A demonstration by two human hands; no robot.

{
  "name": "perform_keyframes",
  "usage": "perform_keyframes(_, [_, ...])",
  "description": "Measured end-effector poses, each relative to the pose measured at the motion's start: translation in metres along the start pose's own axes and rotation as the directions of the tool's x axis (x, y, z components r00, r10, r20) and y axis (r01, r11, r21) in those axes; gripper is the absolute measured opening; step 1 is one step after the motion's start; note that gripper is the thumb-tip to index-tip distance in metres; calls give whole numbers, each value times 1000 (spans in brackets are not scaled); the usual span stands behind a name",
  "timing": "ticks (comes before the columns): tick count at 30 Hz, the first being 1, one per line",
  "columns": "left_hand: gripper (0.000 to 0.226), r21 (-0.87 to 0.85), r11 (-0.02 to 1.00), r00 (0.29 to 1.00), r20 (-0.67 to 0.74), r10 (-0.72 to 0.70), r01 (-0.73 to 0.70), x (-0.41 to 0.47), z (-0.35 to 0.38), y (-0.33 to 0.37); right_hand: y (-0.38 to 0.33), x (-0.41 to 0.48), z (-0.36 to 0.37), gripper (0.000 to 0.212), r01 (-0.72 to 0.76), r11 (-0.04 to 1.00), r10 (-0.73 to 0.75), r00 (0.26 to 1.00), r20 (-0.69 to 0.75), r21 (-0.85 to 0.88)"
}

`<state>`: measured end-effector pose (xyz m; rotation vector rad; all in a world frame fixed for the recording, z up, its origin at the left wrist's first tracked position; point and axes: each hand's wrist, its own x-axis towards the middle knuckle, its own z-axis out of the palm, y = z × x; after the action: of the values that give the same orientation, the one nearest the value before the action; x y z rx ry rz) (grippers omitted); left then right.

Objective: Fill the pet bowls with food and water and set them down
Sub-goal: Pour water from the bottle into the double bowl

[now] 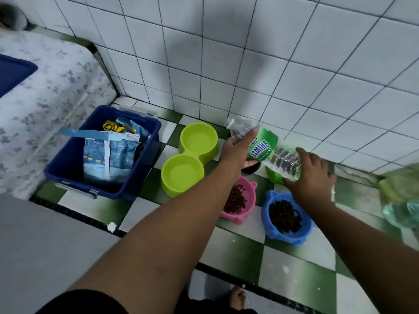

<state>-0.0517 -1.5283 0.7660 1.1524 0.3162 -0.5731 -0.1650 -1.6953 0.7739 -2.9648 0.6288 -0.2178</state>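
A green-and-white checked floor (240,248) meets a white tiled wall. Nearest, the blue bowl (286,217) and pink bowl (240,200) already hold kibble. Beyond them, both hands grip a tilted water bottle (269,152) — the right hand (311,177) at its base, the left hand (238,150) near the neck — likely steadying a pour into the lime double bowl (189,159), which looks empty. The label partly reads "ASMINE". A blue bin (68,164) holds food bags.

Both hands, left hand (235,152) and right hand (310,175), grip a tilted bottle (267,150), seemingly uncapped.
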Motion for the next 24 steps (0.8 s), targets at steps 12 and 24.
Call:
perform_keyframes(12, [69,-65,998,999,-42,-21,18,9,-13,-5,-10,6,2,93,65,997,-65,998,-1,-28])
perform_keyframes(24, [38,-77,996,997,-45,-57,53,21,-20,-8,-14,12,2,90,93,995,-95,995,-36,-48])
